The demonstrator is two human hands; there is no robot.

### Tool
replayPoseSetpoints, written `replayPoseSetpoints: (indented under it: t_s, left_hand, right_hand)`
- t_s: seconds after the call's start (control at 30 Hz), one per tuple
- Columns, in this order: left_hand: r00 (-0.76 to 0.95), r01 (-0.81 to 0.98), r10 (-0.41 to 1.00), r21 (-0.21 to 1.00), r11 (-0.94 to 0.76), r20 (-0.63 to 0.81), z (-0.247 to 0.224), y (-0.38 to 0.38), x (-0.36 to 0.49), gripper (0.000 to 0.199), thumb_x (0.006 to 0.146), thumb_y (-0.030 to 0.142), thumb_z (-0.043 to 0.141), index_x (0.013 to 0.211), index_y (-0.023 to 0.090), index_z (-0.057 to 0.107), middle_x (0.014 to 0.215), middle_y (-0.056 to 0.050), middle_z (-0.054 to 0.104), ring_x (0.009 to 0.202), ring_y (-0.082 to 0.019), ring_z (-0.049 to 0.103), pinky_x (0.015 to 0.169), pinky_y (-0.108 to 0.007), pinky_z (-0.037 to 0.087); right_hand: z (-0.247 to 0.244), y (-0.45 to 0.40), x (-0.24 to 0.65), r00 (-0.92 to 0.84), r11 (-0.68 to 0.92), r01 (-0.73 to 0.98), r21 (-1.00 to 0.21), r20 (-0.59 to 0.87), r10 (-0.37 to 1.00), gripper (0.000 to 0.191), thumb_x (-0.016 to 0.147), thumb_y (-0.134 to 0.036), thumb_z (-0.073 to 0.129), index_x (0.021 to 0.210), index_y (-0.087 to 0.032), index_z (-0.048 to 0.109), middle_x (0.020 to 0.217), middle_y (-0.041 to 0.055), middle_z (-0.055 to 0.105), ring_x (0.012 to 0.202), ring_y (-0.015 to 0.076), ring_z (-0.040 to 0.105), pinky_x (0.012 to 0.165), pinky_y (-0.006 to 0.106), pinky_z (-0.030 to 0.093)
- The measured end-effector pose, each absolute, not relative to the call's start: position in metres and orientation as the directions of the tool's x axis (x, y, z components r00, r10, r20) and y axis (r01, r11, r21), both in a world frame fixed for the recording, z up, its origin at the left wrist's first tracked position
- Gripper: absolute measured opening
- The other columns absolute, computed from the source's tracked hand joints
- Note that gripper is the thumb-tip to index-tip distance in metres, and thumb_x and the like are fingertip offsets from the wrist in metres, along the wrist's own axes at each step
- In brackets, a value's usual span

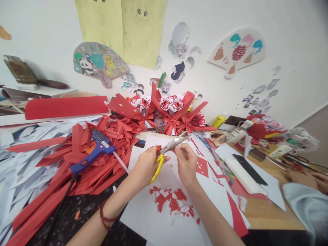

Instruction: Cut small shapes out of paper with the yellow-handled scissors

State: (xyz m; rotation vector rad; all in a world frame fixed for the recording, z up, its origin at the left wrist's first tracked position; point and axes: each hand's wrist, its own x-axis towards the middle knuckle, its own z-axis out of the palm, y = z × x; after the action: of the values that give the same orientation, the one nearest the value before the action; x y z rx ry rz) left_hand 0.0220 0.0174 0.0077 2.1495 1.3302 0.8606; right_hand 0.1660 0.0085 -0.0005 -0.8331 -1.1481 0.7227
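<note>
My left hand (147,164) is closed around the yellow handles of a pair of scissors (167,147), whose blades point up and to the right. Close to the blades, my right hand (187,162) has its thumb and fingers pinched on a small piece of paper (176,139); its pale edge shows at the blades and the rest is hidden by the fingers. Below both hands, red and white paper scraps (174,201) lie scattered on a large white sheet (143,218). A red paper square with cut-out shapes (203,167) is just right of my right hand.
Left are a blue glue gun (98,147), a pile of folded red paper strips (84,171) and white strips (17,174). Paper flower bouquets (170,106) stand against the wall. On the right are a black phone (249,169), a white roll (243,176) and another person's sleeve (304,205).
</note>
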Motion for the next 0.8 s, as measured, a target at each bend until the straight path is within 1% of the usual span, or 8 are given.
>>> replayPoseSetpoints:
  t_s: [0.2,0.3,0.4,0.53,0.6,0.67,0.8]
  left_hand:
    - [0.311,0.647,0.915,0.648,-0.402,0.257,0.01,0.015,0.023,0.029,0.087,0.046,0.046,0.075,0.02,0.042,0.071,-0.003,0.059,0.059,-0.016,0.053,0.055,-0.025,0.032]
    - [0.326,0.63,0.913,0.664,-0.402,0.244,0.015,0.013,0.023,0.03,0.088,0.046,0.044,0.075,0.02,0.042,0.071,-0.003,0.059,0.059,-0.016,0.054,0.055,-0.025,0.033]
    - [0.324,0.651,0.924,0.661,-0.373,0.202,0.02,0.01,0.023,0.03,0.088,0.047,0.044,0.074,0.02,0.042,0.07,-0.004,0.06,0.059,-0.017,0.054,0.055,-0.026,0.032]
    - [0.348,0.662,0.918,0.644,-0.384,0.19,0.024,0.007,0.025,0.031,0.089,0.047,0.042,0.073,0.02,0.042,0.072,-0.006,0.06,0.06,-0.018,0.054,0.055,-0.026,0.032]
    - [0.363,0.651,0.911,0.647,-0.397,0.195,0.024,0.006,0.026,0.032,0.089,0.047,0.041,0.072,0.02,0.042,0.073,-0.006,0.061,0.061,-0.017,0.054,0.057,-0.026,0.033]
    - [0.351,0.654,0.918,0.654,-0.38,0.183,0.023,0.007,0.025,0.034,0.089,0.048,0.041,0.07,0.02,0.042,0.071,-0.005,0.06,0.061,-0.017,0.054,0.057,-0.026,0.033]
    - [0.264,0.695,0.945,0.641,-0.326,0.195,0.02,0.011,0.021,0.036,0.087,0.053,0.042,0.074,0.019,0.047,0.069,-0.004,0.06,0.06,-0.017,0.054,0.056,-0.025,0.032]
  right_hand:
    - [0.003,0.005,0.165,0.282,0.526,0.047,-0.849,0.517,0.809,0.011,0.082,-0.027,0.062,0.074,-0.019,0.063,0.079,0.0014,0.067,0.077,0.0163,0.065,0.075,0.03,0.051]
    - [0.005,0.003,0.165,0.302,0.513,0.109,-0.851,0.52,0.799,0.012,0.083,-0.028,0.061,0.074,-0.02,0.064,0.081,0.0023,0.068,0.077,0.0172,0.065,0.074,0.031,0.051]
    - [0.004,0.001,0.165,0.314,0.51,0.187,-0.839,0.543,0.778,0.011,0.083,-0.028,0.06,0.075,-0.02,0.064,0.08,0.0026,0.067,0.075,0.0171,0.063,0.072,0.031,0.05]
    - [0.0,0.001,0.165,0.287,0.534,0.256,-0.806,0.591,0.754,0.009,0.083,-0.026,0.061,0.076,-0.021,0.064,0.084,0.0031,0.066,0.079,0.0171,0.062,0.071,0.029,0.05]
    - [-0.001,0.002,0.165,0.285,0.527,0.255,-0.811,0.584,0.761,0.009,0.082,-0.026,0.061,0.076,-0.021,0.064,0.084,0.0031,0.067,0.078,0.0169,0.062,0.071,0.029,0.05]
    - [0.0,0.003,0.165,0.286,0.496,0.229,-0.838,0.545,0.788,0.01,0.083,-0.027,0.061,0.077,-0.02,0.064,0.081,0.0028,0.067,0.076,0.0167,0.063,0.072,0.03,0.05]
    - [0.006,0.004,0.167,0.283,0.444,0.142,-0.885,0.466,0.838,0.014,0.085,-0.031,0.059,0.08,-0.018,0.063,0.078,0.0029,0.068,0.072,0.0165,0.065,0.073,0.032,0.053]
